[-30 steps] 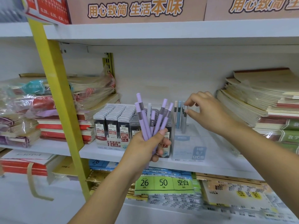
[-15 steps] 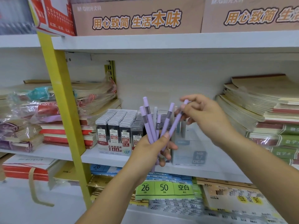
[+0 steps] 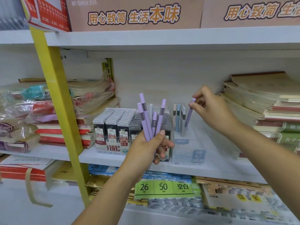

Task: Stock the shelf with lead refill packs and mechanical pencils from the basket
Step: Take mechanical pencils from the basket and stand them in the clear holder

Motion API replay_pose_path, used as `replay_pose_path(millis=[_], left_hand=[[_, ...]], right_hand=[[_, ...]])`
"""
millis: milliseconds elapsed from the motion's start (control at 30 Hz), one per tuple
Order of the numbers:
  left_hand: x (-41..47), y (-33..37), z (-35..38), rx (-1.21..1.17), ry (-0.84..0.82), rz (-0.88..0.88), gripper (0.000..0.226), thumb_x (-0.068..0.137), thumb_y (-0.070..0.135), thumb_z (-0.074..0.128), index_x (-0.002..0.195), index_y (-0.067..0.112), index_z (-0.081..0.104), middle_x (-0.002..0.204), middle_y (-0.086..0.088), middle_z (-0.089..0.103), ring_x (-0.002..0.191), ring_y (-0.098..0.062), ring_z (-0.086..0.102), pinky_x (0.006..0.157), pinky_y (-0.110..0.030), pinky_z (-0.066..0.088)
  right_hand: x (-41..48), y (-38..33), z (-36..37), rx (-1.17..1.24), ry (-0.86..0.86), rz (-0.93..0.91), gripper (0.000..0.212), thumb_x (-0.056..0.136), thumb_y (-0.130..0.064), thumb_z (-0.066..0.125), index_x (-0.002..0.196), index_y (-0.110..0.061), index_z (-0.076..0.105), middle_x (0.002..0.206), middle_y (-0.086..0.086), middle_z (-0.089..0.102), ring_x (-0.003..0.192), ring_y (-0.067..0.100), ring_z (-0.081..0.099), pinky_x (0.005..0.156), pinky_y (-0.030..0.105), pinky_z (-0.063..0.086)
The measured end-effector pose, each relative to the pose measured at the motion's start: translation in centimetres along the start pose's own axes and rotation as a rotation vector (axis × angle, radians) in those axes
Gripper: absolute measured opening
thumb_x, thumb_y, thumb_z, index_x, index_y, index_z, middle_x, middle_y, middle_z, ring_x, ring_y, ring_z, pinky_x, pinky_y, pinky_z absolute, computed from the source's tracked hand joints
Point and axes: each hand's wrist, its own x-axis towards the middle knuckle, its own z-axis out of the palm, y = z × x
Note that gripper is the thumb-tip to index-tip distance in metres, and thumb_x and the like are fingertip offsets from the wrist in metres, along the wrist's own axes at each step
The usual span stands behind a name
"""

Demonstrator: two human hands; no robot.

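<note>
Four purple pencils (image 3: 146,123) gripped by left hand (image 3: 146,149); right hand (image 3: 211,109) pinches fifth pencil (image 3: 188,117) at clear tray (image 3: 186,151) rear.

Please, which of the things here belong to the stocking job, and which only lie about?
Job:
left hand gripping pencil bunch
right hand pinching single pencil at the clear box
standing pencils in that box
lead refill packs

Lying about:
notebook stacks
wrapped notebooks
yellow post
cardboard boxes
green label

Lilac pencils (image 3: 146,125) fanned, single pencil (image 3: 188,118) tilted (seemingly into tray (image 3: 186,151)), lead packs (image 3: 112,120) rowed
</note>
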Motion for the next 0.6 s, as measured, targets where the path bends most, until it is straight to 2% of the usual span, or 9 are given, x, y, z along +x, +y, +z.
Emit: replay_pose_path(millis=[67,200,300,500,600], left_hand=[[-0.04,-0.03,-0.04,0.008,-0.004,0.001,0.016,0.102,0.027,0.055,0.110,0.015,0.060,0.087,-0.008,0.078,0.050,-0.009,0.055,0.042,-0.022,0.041],[-0.02,-0.07,-0.20,0.015,-0.005,-0.002,0.016,0.102,0.027,0.056,0.111,0.014,0.059,0.087,-0.008,0.078,0.049,-0.009,0.054,0.041,-0.022,0.040],[0.10,-0.08,-0.15,0.010,-0.005,0.002,0.014,0.101,0.026,0.057,0.108,0.014,0.060,0.086,-0.008,0.077,0.049,-0.009,0.055,0.042,-0.022,0.040],[0.23,-0.25,0.13,-0.006,-0.008,0.007,0.014,0.099,0.026,0.060,0.107,0.015,0.061,0.089,-0.010,0.078,0.051,-0.011,0.056,0.042,-0.022,0.041],[0.17,-0.26,0.03,-0.003,-0.005,0.005,0.013,0.100,0.025,0.059,0.108,0.015,0.061,0.090,-0.010,0.078,0.051,-0.011,0.057,0.041,-0.022,0.041]], right_hand=[[-0.12,0.51,0.61,-0.038,-0.002,-0.001,0.019,0.090,-0.025,0.066,0.095,-0.022,0.048,0.083,-0.008,0.065,0.075,0.007,0.060,0.058,0.010,0.036],[-0.19,0.92,0.76,-0.005,-0.001,0.018,0.020,0.089,-0.026,0.067,0.091,-0.025,0.047,0.077,-0.016,0.062,0.071,-0.007,0.057,0.056,0.003,0.035],[-0.22,0.98,0.60,0.012,-0.018,0.018,0.021,0.089,-0.028,0.067,0.089,-0.027,0.046,0.076,-0.017,0.063,0.073,-0.014,0.055,0.055,0.004,0.034],[-0.20,0.82,0.72,0.001,-0.024,0.032,0.020,0.088,-0.029,0.067,0.090,-0.029,0.047,0.076,-0.016,0.064,0.072,-0.007,0.058,0.056,0.012,0.034],[-0.21,0.89,0.86,-0.040,-0.040,0.024,0.016,0.090,-0.027,0.066,0.092,-0.026,0.050,0.082,-0.011,0.063,0.077,0.003,0.059,0.059,0.015,0.034]])
